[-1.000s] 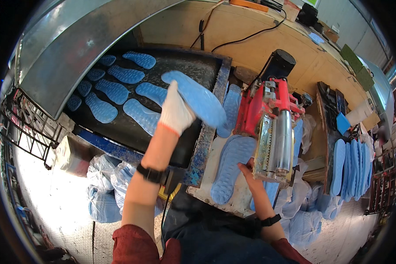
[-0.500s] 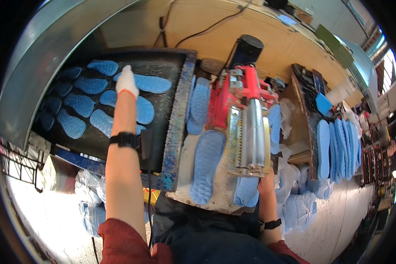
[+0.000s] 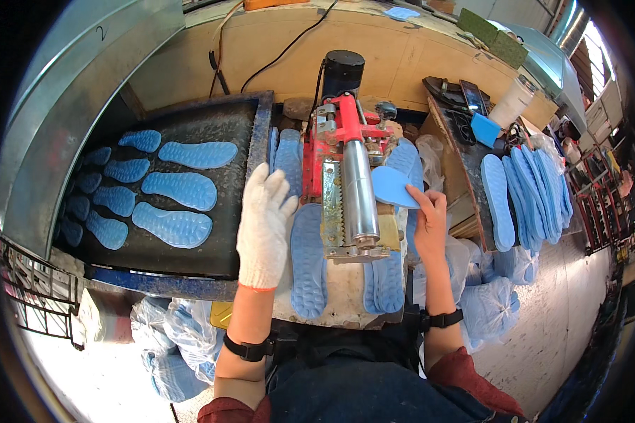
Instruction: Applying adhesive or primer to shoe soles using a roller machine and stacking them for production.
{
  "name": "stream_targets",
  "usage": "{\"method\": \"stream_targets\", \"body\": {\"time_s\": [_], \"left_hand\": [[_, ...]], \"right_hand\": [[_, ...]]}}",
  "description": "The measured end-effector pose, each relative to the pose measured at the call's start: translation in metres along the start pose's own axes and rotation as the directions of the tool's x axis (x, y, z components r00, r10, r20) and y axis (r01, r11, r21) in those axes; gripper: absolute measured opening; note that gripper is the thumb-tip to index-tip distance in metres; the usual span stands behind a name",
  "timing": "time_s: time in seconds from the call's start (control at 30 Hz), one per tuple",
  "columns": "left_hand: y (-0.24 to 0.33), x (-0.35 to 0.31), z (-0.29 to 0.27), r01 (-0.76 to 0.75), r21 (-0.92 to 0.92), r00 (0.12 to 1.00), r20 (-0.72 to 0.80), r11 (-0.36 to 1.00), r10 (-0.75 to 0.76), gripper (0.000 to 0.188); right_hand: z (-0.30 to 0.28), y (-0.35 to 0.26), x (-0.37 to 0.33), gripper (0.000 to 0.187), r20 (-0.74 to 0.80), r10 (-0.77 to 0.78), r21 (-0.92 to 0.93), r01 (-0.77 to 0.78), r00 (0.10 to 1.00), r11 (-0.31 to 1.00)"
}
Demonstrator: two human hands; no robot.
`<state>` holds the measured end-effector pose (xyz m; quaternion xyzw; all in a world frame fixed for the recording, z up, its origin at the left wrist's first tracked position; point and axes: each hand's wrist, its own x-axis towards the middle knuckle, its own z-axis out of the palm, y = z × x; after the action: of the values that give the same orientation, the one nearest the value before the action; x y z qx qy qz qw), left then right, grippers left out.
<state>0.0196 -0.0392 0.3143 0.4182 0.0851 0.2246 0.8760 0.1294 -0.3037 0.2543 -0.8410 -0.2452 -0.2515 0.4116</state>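
Note:
My left hand (image 3: 264,229), in a white knit glove, is raised between the black conveyor belt (image 3: 226,190) and the red roller machine (image 3: 349,116). Its fingers are apart and nothing is in them. My right hand (image 3: 430,222), bare, pinches the near edge of a blue insole (image 3: 394,187) beside the machine's silver roller (image 3: 360,194); the insole's other end is hidden behind the roller. Several blue textured insoles (image 3: 173,224) lie in rows on the belt. Another insole (image 3: 308,261) lies on the worktable near my left hand, and overlapping insoles (image 3: 384,285) stick out under the roller.
On the right, a side table (image 3: 466,176) bears a row of upright blue insoles (image 3: 536,197), a phone (image 3: 474,97) and a whitish bottle (image 3: 513,102). Plastic bags of insoles (image 3: 488,314) sit on the floor. A metal hood (image 3: 99,92) overhangs the belt's left end.
My left hand has left the insoles on the belt and moved right and nearer. My right hand has risen from below the roller and now shows an insole. The view has shifted.

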Motion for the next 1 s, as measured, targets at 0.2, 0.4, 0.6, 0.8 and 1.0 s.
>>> {"method": "stream_targets", "body": {"time_s": [0.2, 0.4, 0.6, 0.8, 1.0], "left_hand": [[-0.005, 0.008, 0.036, -0.045, 0.025, 0.977, 0.208, 0.999, 0.039, 0.071], [-0.018, 0.039, 0.051, -0.105, 0.118, 0.977, 0.198, 0.987, 0.08, 0.067], [-0.037, 0.056, 0.031, -0.131, 0.289, 0.987, 0.126, 0.948, 0.098, 0.06], [-0.054, 0.048, 0.001, 0.076, 0.171, 0.993, 0.071, 0.982, -0.09, 0.068], [-0.04, 0.019, -0.024, 0.263, 0.401, 0.94, 0.097, 0.878, -0.326, 0.071]], "right_hand": [[-0.002, -0.017, 0.017, 0.049, 0.07, -0.149, -0.007, 0.15, 0.986, 0.989], [0.003, -0.015, 0.001, 0.053, 0.097, -0.039, 0.094, 0.03, 0.995, 0.995], [0.014, 0.021, -0.047, 0.045, 0.106, 0.29, 0.182, -0.305, 0.951, 0.935], [0.048, 0.039, -0.087, 0.036, 0.253, 0.029, -0.196, 0.022, 0.967, 0.98], [0.059, 0.032, -0.099, 0.034, 0.158, 0.03, -0.255, 0.012, 0.987, 0.967]]}}
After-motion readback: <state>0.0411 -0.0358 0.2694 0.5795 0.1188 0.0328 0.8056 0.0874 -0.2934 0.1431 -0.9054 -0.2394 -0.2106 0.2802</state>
